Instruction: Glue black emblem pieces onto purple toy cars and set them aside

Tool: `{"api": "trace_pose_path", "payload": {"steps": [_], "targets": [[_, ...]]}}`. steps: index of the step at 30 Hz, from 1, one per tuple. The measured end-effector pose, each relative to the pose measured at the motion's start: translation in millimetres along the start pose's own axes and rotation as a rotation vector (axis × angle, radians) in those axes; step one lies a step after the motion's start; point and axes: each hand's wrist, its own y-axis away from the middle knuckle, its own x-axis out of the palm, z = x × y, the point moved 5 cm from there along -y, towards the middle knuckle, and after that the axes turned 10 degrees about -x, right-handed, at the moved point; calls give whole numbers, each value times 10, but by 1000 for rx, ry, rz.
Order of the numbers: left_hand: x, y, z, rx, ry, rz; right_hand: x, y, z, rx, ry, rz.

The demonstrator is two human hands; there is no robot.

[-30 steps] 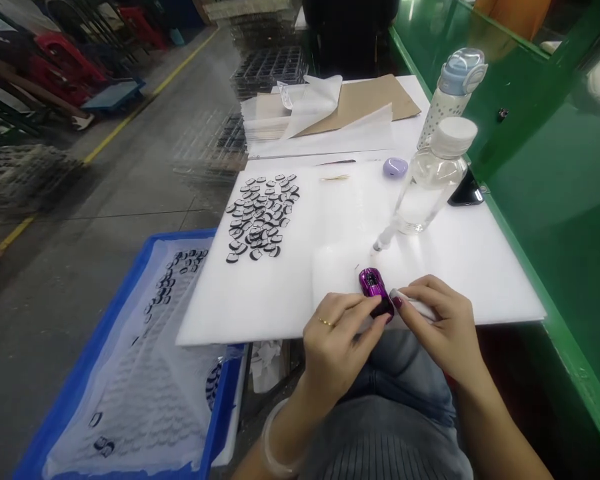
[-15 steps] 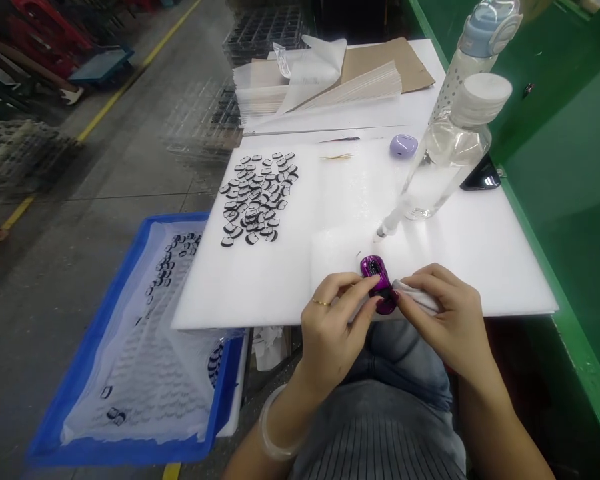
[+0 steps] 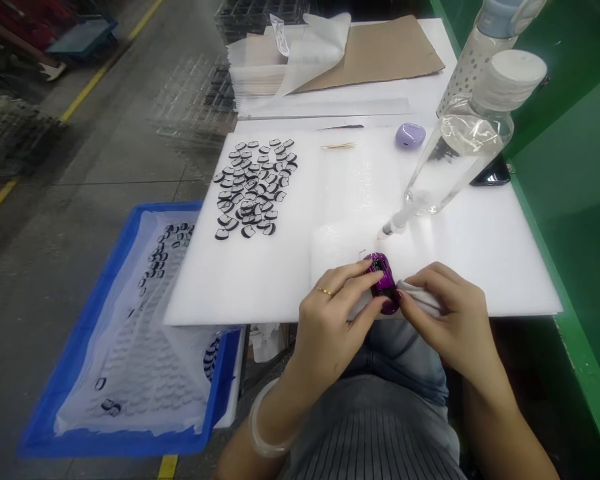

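Head view: left hand (image 3: pixel 333 317) pinches one purple car (image 3: pixel 387 283), right hand (image 3: pixel 456 312) one white cloth (image 3: pixel 422 297).
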Motion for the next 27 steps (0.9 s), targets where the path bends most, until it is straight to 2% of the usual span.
{"api": "trace_pose_path", "payload": {"steps": [3,6,8,12,16,19,21,24,26,27], "targets": [[-10,7,53,-5,44,114,-38,37,24,-236,130,-85],[-24,29,64,16,32,85,14,93,109,-479,274,-128],[-13,44,57,30,13,57,88,95,152,-532,304,-102],[22,68,58,75,-31,30,125,60,205,-490,377,-147],[31,110,66,207,-58,-34,26,44,212,-469,456,-134],[50,137,56,305,-118,-78,-171,-10,79,-407,374,-67],[62,139,44,333,-174,-92,-385,-74,-85,-326,350,-130],[60,137,31,337,-181,-72,-597,-159,-262,-226,604,-263],[44,135,50,297,-140,-49,-500,-189,-212,-208,763,-249],[33,136,65,270,-118,-47,-389,-188,-134,-211,746,-242]]}}
